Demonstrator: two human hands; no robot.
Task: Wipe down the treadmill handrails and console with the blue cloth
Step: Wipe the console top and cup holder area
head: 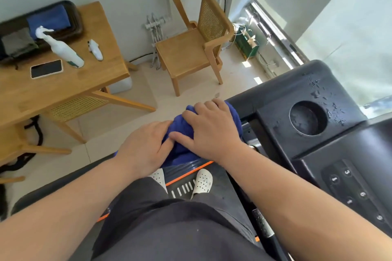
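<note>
A blue cloth point(180, 128) is bunched over the treadmill's left handrail point(239, 99), near where the rail meets the black console point(318, 148). My right hand point(212, 129) lies on top of the cloth with fingers curled over it. My left hand point(144, 148) grips the cloth's near end from the left. The handrail under the cloth is hidden. Droplets of liquid sit on the console's upper corner point(324, 91) beside a round cup holder point(307, 117). Number buttons point(356, 193) show at the lower right.
A wooden table point(95, 82) at left carries a white spray bottle point(61, 47), a phone point(46, 69), a small white bottle point(95, 48) and a black tray point(72, 17) with a folded blue cloth point(48, 20). A wooden chair point(195, 40) stands beyond. My feet point(201, 182) are on the belt.
</note>
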